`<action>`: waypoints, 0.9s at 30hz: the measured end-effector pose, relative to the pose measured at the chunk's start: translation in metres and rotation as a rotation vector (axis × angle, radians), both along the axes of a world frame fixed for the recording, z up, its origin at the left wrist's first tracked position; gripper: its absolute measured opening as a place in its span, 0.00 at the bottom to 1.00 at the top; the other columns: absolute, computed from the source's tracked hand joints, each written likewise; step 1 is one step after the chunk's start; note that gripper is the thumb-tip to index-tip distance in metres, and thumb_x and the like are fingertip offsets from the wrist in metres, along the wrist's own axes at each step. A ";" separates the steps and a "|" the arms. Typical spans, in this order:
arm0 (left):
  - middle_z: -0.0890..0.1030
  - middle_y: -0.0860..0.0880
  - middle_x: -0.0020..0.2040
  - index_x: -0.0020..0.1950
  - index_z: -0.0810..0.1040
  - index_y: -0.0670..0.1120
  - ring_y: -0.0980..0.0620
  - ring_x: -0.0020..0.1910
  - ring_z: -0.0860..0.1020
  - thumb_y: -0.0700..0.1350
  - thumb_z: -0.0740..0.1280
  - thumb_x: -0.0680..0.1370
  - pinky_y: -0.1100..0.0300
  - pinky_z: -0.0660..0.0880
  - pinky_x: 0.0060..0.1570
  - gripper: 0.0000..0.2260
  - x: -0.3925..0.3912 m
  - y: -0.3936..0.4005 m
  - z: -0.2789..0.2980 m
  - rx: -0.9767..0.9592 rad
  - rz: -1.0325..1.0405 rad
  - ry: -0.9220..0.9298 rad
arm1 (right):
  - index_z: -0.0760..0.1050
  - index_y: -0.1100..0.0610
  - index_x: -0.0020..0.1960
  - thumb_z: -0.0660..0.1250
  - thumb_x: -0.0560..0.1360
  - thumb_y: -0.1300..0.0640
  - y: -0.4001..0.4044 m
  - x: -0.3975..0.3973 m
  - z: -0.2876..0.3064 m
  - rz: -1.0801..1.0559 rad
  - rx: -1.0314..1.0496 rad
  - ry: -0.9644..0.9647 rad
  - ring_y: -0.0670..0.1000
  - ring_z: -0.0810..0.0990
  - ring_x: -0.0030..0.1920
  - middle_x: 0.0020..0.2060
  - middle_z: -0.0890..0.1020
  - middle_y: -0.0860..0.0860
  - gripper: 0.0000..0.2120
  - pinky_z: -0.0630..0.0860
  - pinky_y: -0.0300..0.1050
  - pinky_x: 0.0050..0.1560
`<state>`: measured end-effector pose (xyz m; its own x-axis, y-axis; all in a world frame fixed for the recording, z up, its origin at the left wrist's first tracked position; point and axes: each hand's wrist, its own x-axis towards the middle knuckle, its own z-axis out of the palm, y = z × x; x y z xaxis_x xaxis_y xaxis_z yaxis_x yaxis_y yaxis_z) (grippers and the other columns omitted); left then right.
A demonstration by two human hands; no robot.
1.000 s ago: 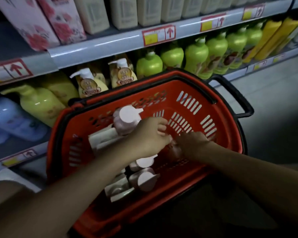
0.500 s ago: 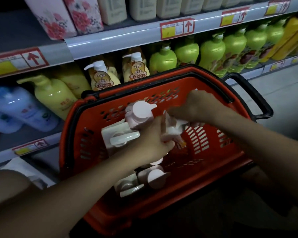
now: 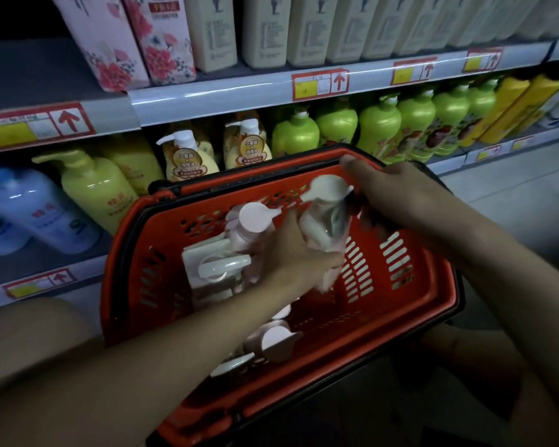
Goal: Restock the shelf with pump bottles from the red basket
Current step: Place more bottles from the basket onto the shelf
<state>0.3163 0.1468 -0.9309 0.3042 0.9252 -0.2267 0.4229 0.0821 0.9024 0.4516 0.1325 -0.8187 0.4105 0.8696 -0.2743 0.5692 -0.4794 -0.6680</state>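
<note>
Several pump bottles are left lying at the near end of the red basket, pale caps up, more stacked at its left wall. One pump bottle is held above the basket middle, nozzle to the left, probably lifted for shelving. The left hand is wrapped round its lower body; the right hand is curled on its top from the right, so both grips are closed on it, though the right fingers are blurred. Two hands are likely used to steady it. Farther off, the shelf is seen, with yellow and green bottles below and cartons above. The room is dim; grey floor at the right.
</note>
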 end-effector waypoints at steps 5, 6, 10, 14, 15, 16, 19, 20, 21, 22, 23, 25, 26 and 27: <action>0.88 0.52 0.46 0.51 0.84 0.50 0.52 0.47 0.86 0.52 0.80 0.59 0.47 0.83 0.52 0.22 0.003 0.012 0.018 -0.267 -0.019 -0.292 | 0.79 0.69 0.48 0.62 0.81 0.39 0.001 0.007 -0.006 0.077 0.116 0.078 0.54 0.78 0.32 0.32 0.81 0.60 0.30 0.75 0.49 0.38; 0.88 0.50 0.46 0.52 0.85 0.49 0.49 0.48 0.87 0.54 0.79 0.59 0.44 0.82 0.54 0.23 0.001 0.014 0.023 -0.299 -0.022 -0.337 | 0.79 0.67 0.48 0.63 0.79 0.38 -0.001 0.009 -0.005 0.073 0.154 0.078 0.51 0.78 0.33 0.32 0.80 0.56 0.30 0.74 0.49 0.40; 0.87 0.42 0.52 0.58 0.83 0.42 0.42 0.53 0.86 0.49 0.77 0.66 0.41 0.80 0.59 0.23 -0.016 0.034 0.045 -0.403 -0.034 -0.548 | 0.79 0.54 0.50 0.68 0.74 0.33 -0.016 0.018 0.000 0.134 0.168 0.088 0.48 0.83 0.37 0.39 0.83 0.54 0.23 0.78 0.48 0.42; 0.84 0.41 0.61 0.68 0.76 0.43 0.43 0.61 0.82 0.44 0.69 0.78 0.44 0.79 0.62 0.18 -0.043 0.048 0.070 -0.404 -0.104 -0.706 | 0.81 0.52 0.57 0.72 0.74 0.41 -0.033 0.010 -0.006 0.162 -0.003 0.484 0.56 0.88 0.47 0.51 0.87 0.57 0.18 0.85 0.49 0.43; 0.82 0.40 0.64 0.70 0.74 0.44 0.42 0.63 0.81 0.43 0.68 0.79 0.43 0.78 0.63 0.19 -0.053 0.049 0.075 -0.393 -0.130 -0.736 | 0.81 0.54 0.58 0.73 0.74 0.45 -0.035 0.002 -0.006 0.146 0.034 0.625 0.58 0.88 0.50 0.52 0.87 0.58 0.18 0.85 0.48 0.44; 0.82 0.40 0.65 0.72 0.72 0.45 0.41 0.64 0.81 0.43 0.69 0.79 0.43 0.78 0.62 0.21 -0.063 0.049 0.078 -0.385 -0.147 -0.760 | 0.81 0.55 0.59 0.74 0.73 0.47 -0.034 -0.007 -0.004 0.130 0.077 0.692 0.59 0.87 0.52 0.53 0.87 0.58 0.19 0.85 0.49 0.46; 0.82 0.45 0.66 0.73 0.70 0.51 0.45 0.63 0.82 0.44 0.75 0.73 0.46 0.81 0.58 0.29 -0.092 0.042 0.090 -0.246 -0.181 -0.695 | 0.81 0.61 0.57 0.76 0.67 0.50 -0.033 -0.032 0.003 0.097 0.186 0.669 0.66 0.85 0.52 0.50 0.87 0.61 0.23 0.81 0.60 0.50; 0.82 0.49 0.65 0.72 0.70 0.54 0.48 0.63 0.81 0.47 0.77 0.71 0.48 0.81 0.58 0.31 -0.102 0.038 0.095 -0.145 -0.194 -0.607 | 0.80 0.64 0.56 0.76 0.66 0.51 -0.034 -0.043 0.006 0.105 0.201 0.677 0.66 0.86 0.50 0.48 0.87 0.61 0.23 0.80 0.57 0.47; 0.82 0.53 0.66 0.72 0.70 0.57 0.51 0.64 0.81 0.50 0.78 0.69 0.48 0.80 0.60 0.33 -0.115 0.035 0.103 -0.053 -0.209 -0.510 | 0.79 0.65 0.55 0.77 0.65 0.53 -0.034 -0.054 0.008 0.116 0.216 0.702 0.62 0.87 0.47 0.47 0.87 0.61 0.23 0.81 0.52 0.44; 0.81 0.56 0.66 0.72 0.70 0.59 0.53 0.65 0.80 0.53 0.78 0.68 0.48 0.78 0.63 0.34 -0.129 0.032 0.114 0.016 -0.220 -0.431 | 0.77 0.65 0.55 0.77 0.65 0.55 -0.034 -0.066 0.011 0.135 0.231 0.735 0.58 0.87 0.46 0.47 0.88 0.60 0.23 0.82 0.46 0.41; 0.80 0.58 0.67 0.72 0.70 0.61 0.55 0.66 0.79 0.56 0.79 0.67 0.49 0.77 0.64 0.35 -0.144 0.030 0.125 0.068 -0.225 -0.372 | 0.77 0.65 0.55 0.78 0.64 0.57 -0.033 -0.080 0.014 0.166 0.247 0.767 0.56 0.87 0.46 0.49 0.88 0.59 0.24 0.82 0.42 0.40; 0.82 0.59 0.64 0.67 0.75 0.63 0.57 0.62 0.81 0.57 0.79 0.67 0.56 0.79 0.60 0.30 -0.177 0.028 0.150 0.146 -0.196 -0.335 | 0.77 0.63 0.56 0.80 0.64 0.57 -0.027 -0.111 0.024 0.234 0.292 0.832 0.57 0.87 0.52 0.52 0.88 0.58 0.24 0.83 0.44 0.46; 0.84 0.58 0.60 0.63 0.78 0.61 0.57 0.58 0.84 0.55 0.79 0.66 0.61 0.80 0.54 0.27 -0.193 0.027 0.163 0.173 -0.161 -0.338 | 0.78 0.62 0.56 0.81 0.63 0.57 -0.022 -0.125 0.031 0.257 0.328 0.875 0.58 0.87 0.55 0.53 0.87 0.58 0.25 0.83 0.46 0.49; 0.86 0.57 0.57 0.61 0.80 0.58 0.57 0.54 0.85 0.54 0.80 0.65 0.65 0.81 0.48 0.25 -0.209 0.027 0.176 0.199 -0.118 -0.346 | 0.78 0.63 0.56 0.82 0.63 0.58 -0.015 -0.139 0.040 0.272 0.368 0.915 0.58 0.86 0.56 0.53 0.87 0.59 0.26 0.84 0.47 0.50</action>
<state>0.1075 0.1737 -0.7545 0.4381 0.8947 0.0874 0.0876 -0.1392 0.9864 0.3124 0.1173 -0.7792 -0.0458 0.9957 -0.0805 -0.1738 -0.0873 -0.9809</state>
